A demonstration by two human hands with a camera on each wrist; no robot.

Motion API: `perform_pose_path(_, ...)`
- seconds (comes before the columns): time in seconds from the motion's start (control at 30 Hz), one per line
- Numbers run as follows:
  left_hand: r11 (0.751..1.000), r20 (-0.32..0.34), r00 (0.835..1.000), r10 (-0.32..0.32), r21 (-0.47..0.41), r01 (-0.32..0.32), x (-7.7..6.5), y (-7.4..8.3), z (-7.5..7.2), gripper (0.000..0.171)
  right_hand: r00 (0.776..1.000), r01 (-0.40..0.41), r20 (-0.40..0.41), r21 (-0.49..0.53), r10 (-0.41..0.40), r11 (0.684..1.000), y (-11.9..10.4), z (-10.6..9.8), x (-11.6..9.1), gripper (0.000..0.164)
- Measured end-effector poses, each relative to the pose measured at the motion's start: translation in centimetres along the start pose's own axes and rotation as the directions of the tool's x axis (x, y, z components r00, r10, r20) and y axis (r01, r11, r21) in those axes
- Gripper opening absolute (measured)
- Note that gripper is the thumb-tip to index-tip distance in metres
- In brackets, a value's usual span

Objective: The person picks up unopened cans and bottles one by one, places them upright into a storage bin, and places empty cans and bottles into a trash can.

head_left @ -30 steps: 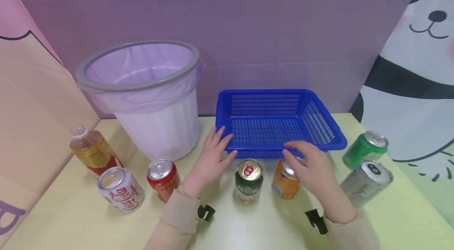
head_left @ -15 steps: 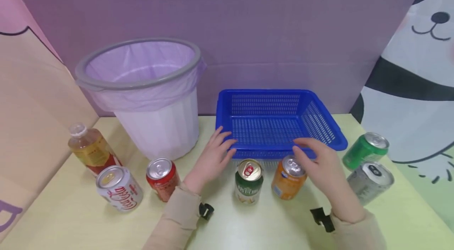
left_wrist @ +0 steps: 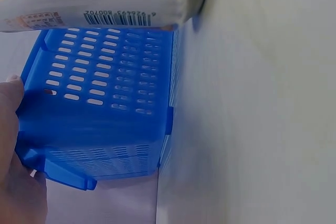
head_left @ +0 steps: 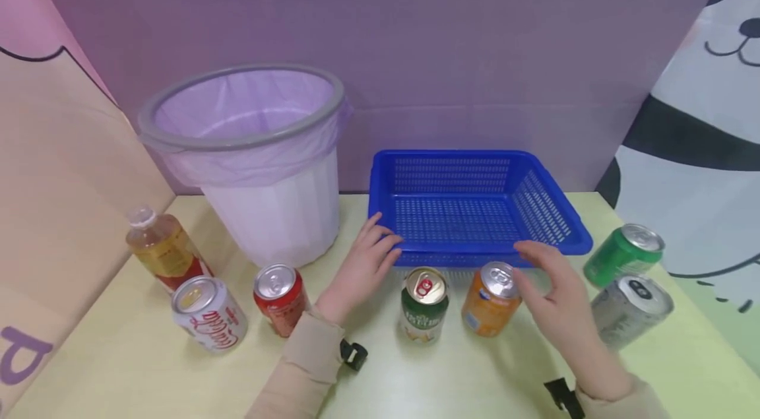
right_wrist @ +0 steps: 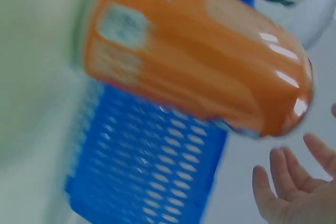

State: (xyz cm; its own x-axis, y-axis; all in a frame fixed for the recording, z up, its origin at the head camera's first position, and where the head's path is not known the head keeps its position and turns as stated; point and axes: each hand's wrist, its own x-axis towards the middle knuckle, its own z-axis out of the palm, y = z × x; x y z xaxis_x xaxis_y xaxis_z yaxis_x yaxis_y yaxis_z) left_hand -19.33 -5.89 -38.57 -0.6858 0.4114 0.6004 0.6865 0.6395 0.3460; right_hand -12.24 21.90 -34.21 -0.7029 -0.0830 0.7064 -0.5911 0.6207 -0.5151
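Note:
My left hand [head_left: 363, 266] is at the front left corner of a blue plastic basket [head_left: 388, 249], its fingers loosely bent and fingertips right at the rim. In the left wrist view, the thumb [left_wrist: 11, 90] lies against the basket's edge. My right hand [head_left: 558, 303] is spread beside an orange can [head_left: 490, 305], fingers apart with nothing between them. The right wrist view has the fingers [right_wrist: 286, 179] clear of the orange can [right_wrist: 199, 51]. Between the hands stands a dark green and white can [head_left: 424, 313] with a gold top, upright in front of the basket.
At left are a red can [head_left: 282, 303], a white Coca-Cola can [head_left: 210, 320] and a bottle of amber drink [head_left: 166, 247]. A lined white bin [head_left: 285, 214] stands behind them. A green can [head_left: 620, 257] and a silver can [head_left: 629, 313] are at right, near the table's edge.
My right hand has drawn back to the right, from over the orange can to beside it. The left hand stays at the basket's corner. The head view has shifted slightly.

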Motion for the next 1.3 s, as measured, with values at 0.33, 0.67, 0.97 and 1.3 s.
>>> perform_pose_path(0.33, 1.000, -0.023, 1.000, 0.005, -0.017, -0.005, 0.0, -0.1, 0.4, 0.019, 0.961, -0.236, 0.166, 0.083, 0.221, 0.968, 0.4, 1.4, -1.1, 0.066)
perform_pose_path(0.67, 0.998, -0.030, 0.999, -0.028, -0.063, 0.026, -0.3, -0.2, 0.7, 0.018, 0.897, -0.391, 0.270, 0.117, 0.349, 0.913, 0.6, 1.9, -1.4, 0.094)
perform_pose_path(0.97, 0.998, -0.061, 0.998, -0.016, -0.065, 0.012, -0.2, -0.3, 0.8, 0.017, 0.808, -0.505, 0.395, 0.082, 0.437, 0.859, 1.8, 1.7, -1.2, 0.091)
perform_pose_path(1.3, 0.999, -0.057, 0.998, -0.010, -0.035, 0.008, -0.2, -0.3, 0.7, 0.018, 0.796, -0.493, 0.464, 0.124, 0.389, 0.861, 2.4, 1.3, -1.2, 0.077)
